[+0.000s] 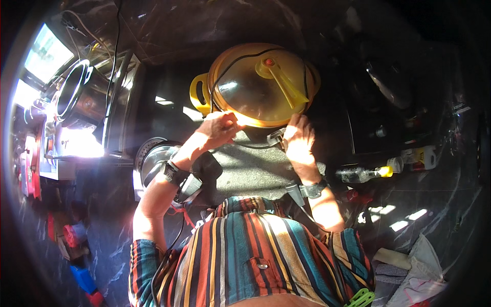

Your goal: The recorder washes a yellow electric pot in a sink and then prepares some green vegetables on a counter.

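Note:
A large yellow pan (199, 95) with a domed lid (245, 92) sits before me; a long yellow handle (284, 86) with a red knob lies across the lid. A black power cord (245, 57) loops over the lid and comes down at its left side. By the pan's near rim, my left hand (216, 129) has its fingers closed around the cord. My right hand (300, 138) is near the rim's right side, gripping a dark plug or connector (274, 137), whose exact kind is unclear. A stretch of cord (251, 146) runs between the hands.
Below my hands is a grey speckled surface (245, 172). Steel dishes (153, 159) lie beside my left forearm. A deep pot (86, 101) stands farther left in glare. At right are a clear bottle (355, 174), a white jug (429, 157) and folded cloths (393, 264).

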A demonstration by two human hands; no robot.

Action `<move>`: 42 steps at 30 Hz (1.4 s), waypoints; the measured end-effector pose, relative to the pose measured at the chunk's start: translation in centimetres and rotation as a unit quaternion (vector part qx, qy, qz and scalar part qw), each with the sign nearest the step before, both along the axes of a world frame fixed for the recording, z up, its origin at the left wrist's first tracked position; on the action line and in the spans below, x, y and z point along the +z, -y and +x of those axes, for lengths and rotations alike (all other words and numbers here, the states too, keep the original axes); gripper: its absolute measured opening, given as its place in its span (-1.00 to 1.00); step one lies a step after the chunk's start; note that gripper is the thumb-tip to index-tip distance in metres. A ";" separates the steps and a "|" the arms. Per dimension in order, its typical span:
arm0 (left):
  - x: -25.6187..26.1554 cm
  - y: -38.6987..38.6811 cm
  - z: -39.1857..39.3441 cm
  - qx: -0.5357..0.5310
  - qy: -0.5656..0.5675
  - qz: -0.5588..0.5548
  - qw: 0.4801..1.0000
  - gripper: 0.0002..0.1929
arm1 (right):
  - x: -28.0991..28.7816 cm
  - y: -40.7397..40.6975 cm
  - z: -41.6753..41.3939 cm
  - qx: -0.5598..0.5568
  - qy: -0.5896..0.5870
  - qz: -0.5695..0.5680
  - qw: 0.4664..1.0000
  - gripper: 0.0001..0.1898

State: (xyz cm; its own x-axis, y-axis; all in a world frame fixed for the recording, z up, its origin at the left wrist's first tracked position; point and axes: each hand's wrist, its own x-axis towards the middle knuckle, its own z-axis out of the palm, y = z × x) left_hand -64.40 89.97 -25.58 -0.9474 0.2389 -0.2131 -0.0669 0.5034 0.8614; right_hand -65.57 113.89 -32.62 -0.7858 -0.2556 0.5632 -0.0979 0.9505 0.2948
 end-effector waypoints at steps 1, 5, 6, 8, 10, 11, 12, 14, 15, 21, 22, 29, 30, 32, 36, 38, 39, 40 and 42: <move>1.1 -0.6 0.1 -0.037 0.039 -0.021 0.998 -0.68 | -0.1 0.8 0.4 0.037 -0.094 0.030 0.994 -0.71; 0.2 1.3 0.5 0.110 -0.056 0.175 0.977 -0.72 | 3.9 4.8 2.0 0.134 -0.096 0.142 0.976 -0.67; 0.6 1.9 0.1 0.169 -0.106 0.178 0.963 -0.75 | 3.6 6.4 1.5 0.159 -0.045 0.039 0.986 -0.73; 1.7 3.5 0.1 0.241 -0.147 0.173 0.944 -0.81 | 4.4 8.1 -0.4 0.258 -0.024 -0.095 0.961 -0.85; 2.0 5.1 0.4 0.277 -0.173 0.193 0.925 -0.80 | 2.9 10.3 -4.3 0.282 0.047 -0.111 0.952 -0.89; 1.6 6.3 1.3 0.321 -0.173 0.195 0.911 -0.79 | 6.2 12.0 -4.1 0.341 0.148 -0.290 0.882 -0.89; 1.4 6.8 1.8 0.312 -0.173 0.200 0.913 -0.77 | 7.6 13.4 -4.9 0.288 0.104 -0.298 0.904 -0.83; 0.0 8.0 2.9 0.323 -0.157 0.199 0.912 -0.77 | 9.7 15.8 -8.1 0.213 0.163 -0.281 0.921 -0.83; -0.5 8.4 3.8 0.335 -0.139 0.198 0.911 -0.76 | 10.6 17.1 -9.5 0.183 0.170 -0.270 0.930 -0.85; -2.5 9.2 6.9 0.325 -0.090 0.186 0.923 -0.76 | 10.5 17.7 -16.6 0.160 0.138 -0.283 0.936 -0.83; -2.7 9.3 7.4 0.336 -0.073 0.189 0.920 -0.77 | 10.3 17.7 -17.5 0.133 0.177 -0.275 0.936 -0.83; -3.8 10.0 9.1 0.347 -0.052 0.187 0.918 -0.79 | 8.5 18.5 -19.0 0.085 0.255 -0.256 0.928 -0.82; -3.8 9.9 8.8 0.327 -0.054 0.199 0.922 -0.78 | 7.9 17.9 -19.8 0.096 0.262 -0.263 0.924 -0.80; -3.5 9.8 8.9 0.324 -0.051 0.197 0.924 -0.79 | 8.3 17.2 -18.6 0.176 0.288 -0.249 0.908 -0.69; -1.9 9.2 8.3 0.306 -0.041 0.211 0.927 -0.79 | 10.2 16.0 -14.0 0.194 0.199 -0.229 0.933 -0.72; -0.7 9.1 8.1 0.284 -0.056 0.223 0.931 -0.80 | 11.0 15.1 -11.3 0.205 0.184 -0.279 0.920 -0.74; -0.2 9.2 8.1 0.284 -0.082 0.227 0.928 -0.82 | 11.2 14.6 -9.8 0.218 0.166 -0.328 0.904 -0.77; 0.7 9.6 8.4 0.286 -0.088 0.219 0.929 -0.82 | 10.7 13.9 -7.9 0.271 0.142 -0.342 0.889 -0.81; 3.4 9.1 8.7 0.266 -0.110 0.211 0.934 -0.82 | 11.1 10.8 -3.7 0.311 0.124 -0.356 0.873 -0.86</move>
State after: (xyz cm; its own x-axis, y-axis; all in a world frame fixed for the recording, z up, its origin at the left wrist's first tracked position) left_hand -55.73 80.84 -22.14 -0.9655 -0.2601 0.0083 -0.0081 0.0619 0.9981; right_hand -69.23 103.13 -21.53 -0.7398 -0.3305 0.5861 -0.6369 0.6247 -0.4518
